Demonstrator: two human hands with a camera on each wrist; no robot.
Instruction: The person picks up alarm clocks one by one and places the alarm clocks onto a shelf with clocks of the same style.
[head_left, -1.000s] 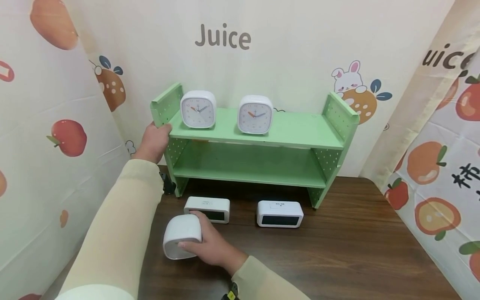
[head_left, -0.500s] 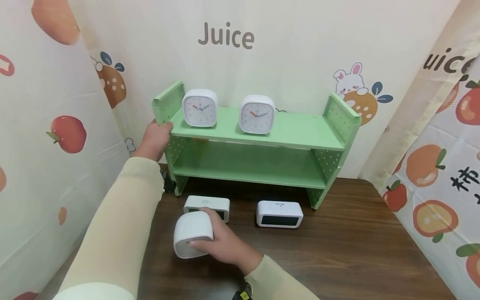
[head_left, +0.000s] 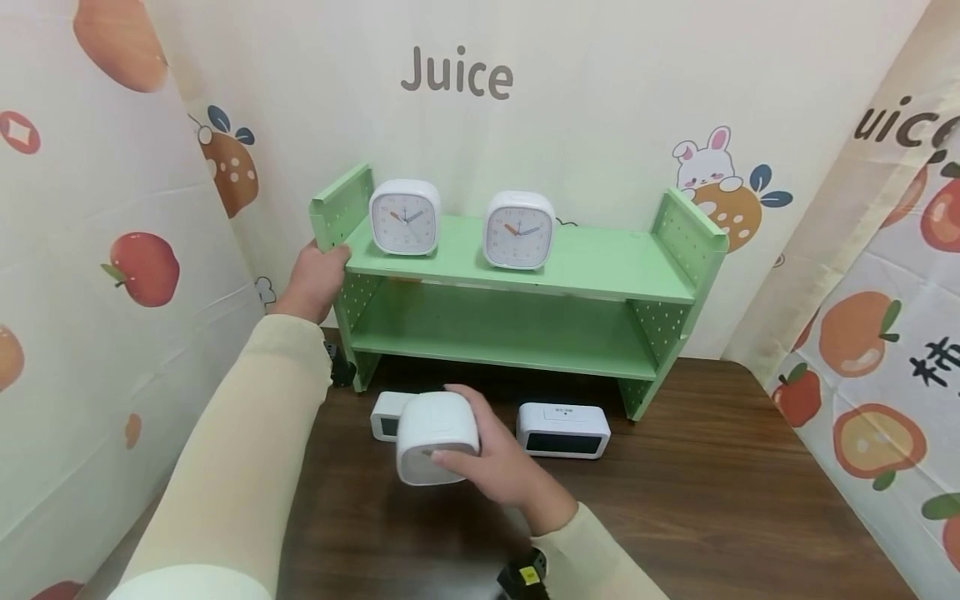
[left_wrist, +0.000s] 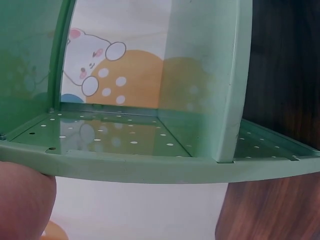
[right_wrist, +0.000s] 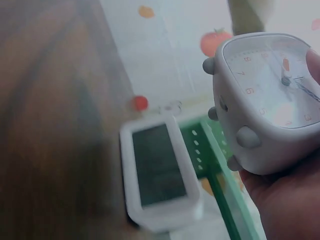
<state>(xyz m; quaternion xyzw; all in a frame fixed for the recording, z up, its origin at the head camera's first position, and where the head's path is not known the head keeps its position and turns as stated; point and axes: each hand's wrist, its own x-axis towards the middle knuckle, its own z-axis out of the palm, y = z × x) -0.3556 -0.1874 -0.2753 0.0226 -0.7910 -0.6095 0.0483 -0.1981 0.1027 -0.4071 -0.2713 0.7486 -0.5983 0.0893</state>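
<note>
My right hand grips a white alarm clock by its side, with its face tilted down over the table. In the right wrist view that clock's numbered dial and small round feet show, with fingertips at the dial's edge. At the left end of the green two-tier shelf, my left hand grips the side panel near the upper board. The left wrist view shows part of that hand against the panel's edge. Two similar clocks, one left and one central, stand upright on the top board.
Before the shelf, a white digital clock lies on the brown table. Another digital clock is partly hidden behind the held clock. Fruit-printed curtains enclose the back and sides. A small black object sits by the shelf's left leg.
My right hand has carried the alarm clock rightward and slightly toward the shelf, so it now covers more of the left digital clock. The left hand has kept its grip on the shelf.
</note>
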